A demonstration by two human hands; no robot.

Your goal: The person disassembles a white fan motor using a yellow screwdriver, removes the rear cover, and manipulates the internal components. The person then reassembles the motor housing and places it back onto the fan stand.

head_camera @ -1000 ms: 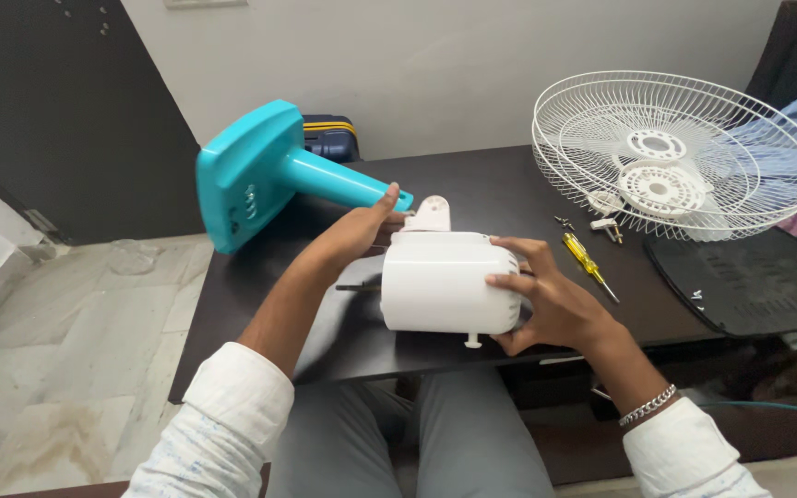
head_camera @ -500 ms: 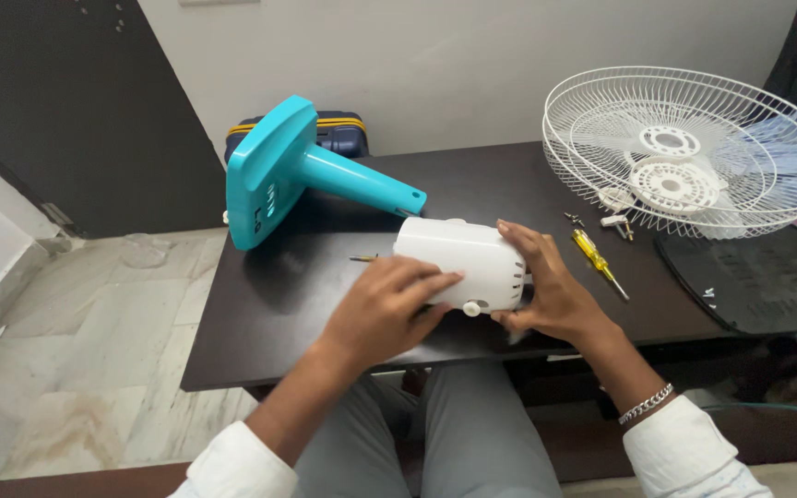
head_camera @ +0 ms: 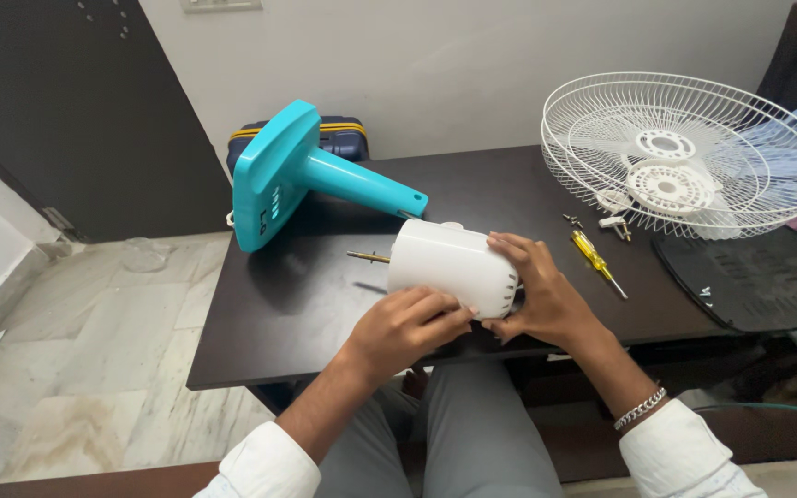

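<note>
Fan parts spread across a table, a motor housing at the front edge

The motor housing (head_camera: pixel 454 267) lies on the table (head_camera: pixel 279 323) between the left hand (head_camera: pixel 408 327) and right hand (head_camera: pixel 541 295); the fan base (head_camera: pixel 302 175) lies behind-left, a suitcase (head_camera: pixel 343 136) behind it, the screwdriver (head_camera: pixel 597 261) right, the fan guard (head_camera: pixel 684 152) far right

white motor housing (head_camera: pixel 449 267), teal fan stand (head_camera: pixel 311 175), yellow screwdriver (head_camera: pixel 594 258)

A dark table (head_camera: pixel 260 323) carries a teal fan stand (head_camera: pixel 311 175) beyond the left hand (head_camera: pixel 408 327), and a yellow screwdriver (head_camera: pixel 595 259) and white grille (head_camera: pixel 684 152) beyond the right hand (head_camera: pixel 546 295).
</note>
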